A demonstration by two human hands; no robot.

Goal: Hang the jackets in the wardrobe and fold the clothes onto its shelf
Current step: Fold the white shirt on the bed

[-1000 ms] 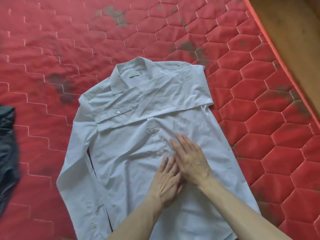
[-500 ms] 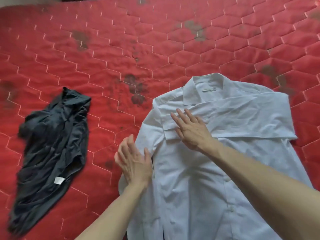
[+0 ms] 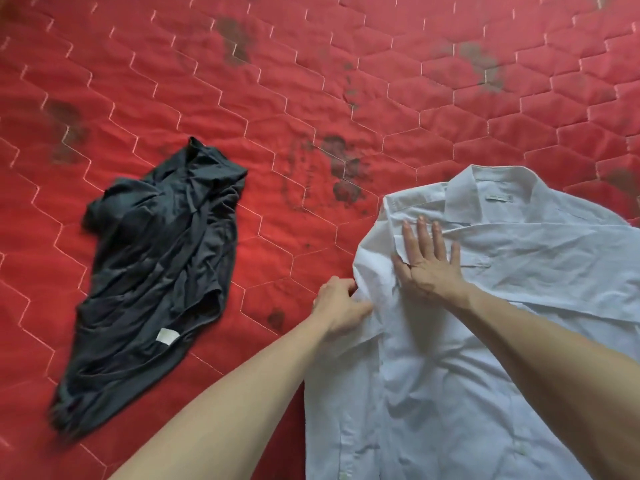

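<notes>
The white shirt (image 3: 485, 341) is pinned flat by the right hand (image 3: 424, 265) (fingers straight, toward twelve o'clock) so its nine-o'clock sleeve edge, pinched by the left hand (image 3: 341, 308), can be folded inward.

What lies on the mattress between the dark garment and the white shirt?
Head view: only bare red quilted mattress with dark stains lies between the dark garment and the white shirt; nothing else rests there.
</notes>
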